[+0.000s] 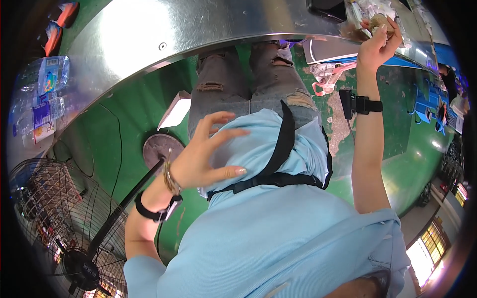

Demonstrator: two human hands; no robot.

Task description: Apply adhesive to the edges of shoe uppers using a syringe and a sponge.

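Observation:
My left hand point(198, 154) hangs in front of my light blue shirt, above my lap. Its fingers are spread and curved, with nothing between them. My right hand point(380, 43) reaches out to the far right, over the metal table point(208, 25). Its fingers are closed round a small tan, roundish thing point(379, 22), partly hidden by the fingers; its exact kind I cannot make out. Beside that hand lies a heap of clear and white plastic wrapping point(367, 10). A black box-shaped object point(326, 9) sits on the table left of the wrapping.
Packs of plastic bottles point(47, 94) stand at the left by the table. A wire-caged standing fan point(74, 228) is close on my left, its round base point(161, 149) on the green floor. A pink strap point(325, 87) hangs below the table edge. Blue stools point(427, 104) stand far right.

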